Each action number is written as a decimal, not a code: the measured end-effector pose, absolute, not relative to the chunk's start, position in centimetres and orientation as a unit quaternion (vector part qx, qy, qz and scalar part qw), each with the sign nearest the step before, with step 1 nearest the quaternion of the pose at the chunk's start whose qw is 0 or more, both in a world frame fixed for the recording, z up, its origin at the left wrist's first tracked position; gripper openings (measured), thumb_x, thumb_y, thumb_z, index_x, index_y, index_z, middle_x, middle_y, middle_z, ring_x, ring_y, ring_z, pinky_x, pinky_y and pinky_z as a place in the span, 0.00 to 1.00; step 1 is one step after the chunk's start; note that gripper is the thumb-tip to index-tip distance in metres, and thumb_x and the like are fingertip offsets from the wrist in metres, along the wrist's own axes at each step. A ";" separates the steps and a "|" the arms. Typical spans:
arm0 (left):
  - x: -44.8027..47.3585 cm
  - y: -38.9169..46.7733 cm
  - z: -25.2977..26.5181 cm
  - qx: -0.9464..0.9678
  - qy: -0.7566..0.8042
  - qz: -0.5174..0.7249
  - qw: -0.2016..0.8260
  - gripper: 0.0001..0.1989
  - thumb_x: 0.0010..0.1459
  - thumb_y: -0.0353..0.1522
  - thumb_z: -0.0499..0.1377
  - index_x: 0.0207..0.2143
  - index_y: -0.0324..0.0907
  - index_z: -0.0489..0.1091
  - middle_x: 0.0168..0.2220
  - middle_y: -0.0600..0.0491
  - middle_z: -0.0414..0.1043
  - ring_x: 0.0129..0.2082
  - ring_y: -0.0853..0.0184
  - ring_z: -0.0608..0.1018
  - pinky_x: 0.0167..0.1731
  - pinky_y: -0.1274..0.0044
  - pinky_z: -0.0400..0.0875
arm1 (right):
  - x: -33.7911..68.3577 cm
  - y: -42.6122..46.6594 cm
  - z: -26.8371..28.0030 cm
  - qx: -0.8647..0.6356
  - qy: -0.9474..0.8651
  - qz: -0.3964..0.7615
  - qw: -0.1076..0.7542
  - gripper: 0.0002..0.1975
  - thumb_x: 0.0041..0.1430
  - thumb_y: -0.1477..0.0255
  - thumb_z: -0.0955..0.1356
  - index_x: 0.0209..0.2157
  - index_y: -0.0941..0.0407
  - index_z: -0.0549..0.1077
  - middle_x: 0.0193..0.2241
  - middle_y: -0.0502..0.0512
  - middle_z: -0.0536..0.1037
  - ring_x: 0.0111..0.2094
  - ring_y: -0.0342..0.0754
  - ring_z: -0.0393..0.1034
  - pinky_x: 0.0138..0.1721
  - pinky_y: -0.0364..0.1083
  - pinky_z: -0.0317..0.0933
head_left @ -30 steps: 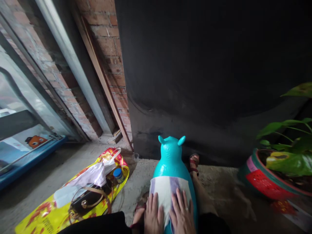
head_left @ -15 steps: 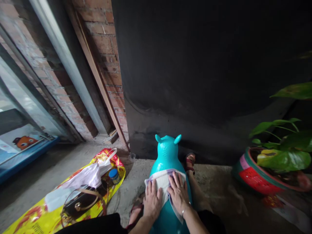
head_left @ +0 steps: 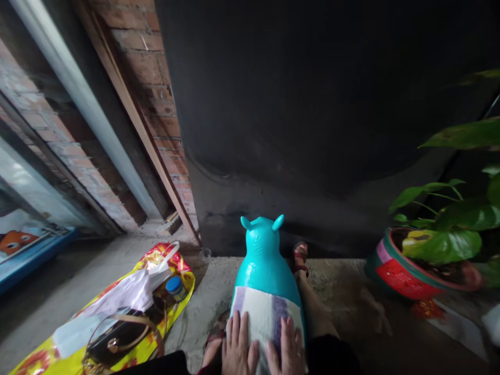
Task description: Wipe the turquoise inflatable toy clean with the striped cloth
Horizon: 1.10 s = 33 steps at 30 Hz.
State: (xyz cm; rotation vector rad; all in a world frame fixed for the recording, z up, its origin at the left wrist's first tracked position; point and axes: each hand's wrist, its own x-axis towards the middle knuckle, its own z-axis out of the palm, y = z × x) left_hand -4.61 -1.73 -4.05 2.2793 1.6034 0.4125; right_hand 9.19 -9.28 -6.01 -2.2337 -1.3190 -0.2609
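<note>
At the far left a blue-framed glass case [head_left: 23,255] stood against the brick wall [head_left: 136,78]. Next to it, on the rough concrete floor [head_left: 211,291], lay a flat yellow and red printed plastic bag [head_left: 97,323] carrying a crumpled white cloth [head_left: 125,294], a small jar with a blue lid [head_left: 174,287] and a black handbag with a tan strap [head_left: 117,341].

Right of the bag, at the bottom middle, the left hand [head_left: 237,346] lay flat with its fingers spread, pressing on the left part of a white towel with a purple stripe [head_left: 265,320]. The towel was draped over the back of a turquoise inflatable animal toy with two small ears [head_left: 263,255], which stood between the person's sandalled feet, facing a dark wall. The right hand [head_left: 288,351] rested flat just beside the left, on the right part of the same towel, over the purple stripe. Neither hand was clenched; both were open, palm down, gripping nothing. The toy's head rose beyond the fingertips, away from the person.

At the far right a red and green round planter [head_left: 394,273] held a plant with broad green leaves [head_left: 445,245].
</note>
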 end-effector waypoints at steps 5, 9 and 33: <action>-1.5 1.9 0.9 0.803 0.563 0.058 0.188 0.29 0.63 0.39 0.47 0.66 0.46 0.51 0.70 0.48 0.44 0.69 0.56 0.52 0.62 0.57 0.60 | 12.8 -1.9 -2.1 -0.853 -0.474 -0.009 0.219 0.30 0.68 0.61 0.53 0.69 0.51 0.44 0.67 0.60 0.55 0.66 0.68 0.49 0.54 0.69 0.61; 2.0 4.8 3.6 0.798 0.576 0.033 0.175 0.30 0.64 0.39 0.46 0.67 0.45 0.46 0.71 0.46 0.37 0.70 0.53 0.46 0.62 0.50 0.56 | 17.3 2.4 -0.7 -0.832 -0.507 0.067 0.216 0.29 0.69 0.63 0.53 0.67 0.56 0.50 0.68 0.60 0.51 0.68 0.61 0.45 0.60 0.63 0.57; 2.1 4.3 3.7 0.916 0.380 0.121 0.045 0.30 0.63 0.36 0.49 0.66 0.56 0.48 0.71 0.54 0.43 0.71 0.55 0.44 0.64 0.53 0.55 | 11.9 -8.3 -6.1 -0.891 -0.384 0.041 0.240 0.30 0.66 0.56 0.57 0.64 0.54 0.60 0.58 0.64 0.69 0.59 0.63 0.64 0.55 0.59 0.65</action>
